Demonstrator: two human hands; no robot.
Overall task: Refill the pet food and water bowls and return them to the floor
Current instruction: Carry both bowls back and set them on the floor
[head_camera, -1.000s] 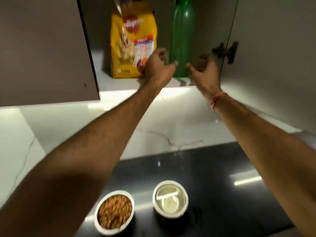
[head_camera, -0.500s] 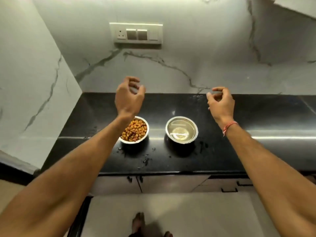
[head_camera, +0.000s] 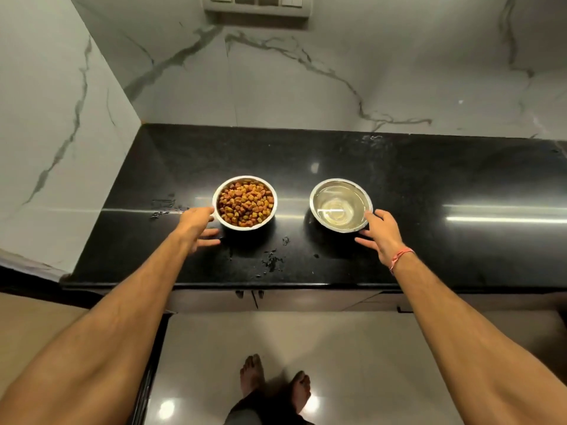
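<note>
Two steel bowls stand side by side on the black countertop [head_camera: 429, 179]. The food bowl [head_camera: 244, 202] on the left is full of brown and orange kibble. The water bowl [head_camera: 341, 205] on the right holds clear water. My left hand [head_camera: 196, 227] is open at the food bowl's left side, fingers spread, touching or almost touching its rim. My right hand [head_camera: 380, 233] is open at the water bowl's lower right edge, fingertips at the rim. Neither bowl is lifted.
Water drops and specks [head_camera: 271, 260] lie on the counter in front of the bowls. Marble walls close the back and left; a switch plate [head_camera: 256, 3] sits high on the back wall. Cabinet doors [head_camera: 254, 299] are below the counter, my bare feet [head_camera: 274, 381] on the glossy floor.
A second ago both hands reached up at an open cabinet with the food bag and green bottle. The view has dropped to the counter, and both hands have come down beside the bowls.
</note>
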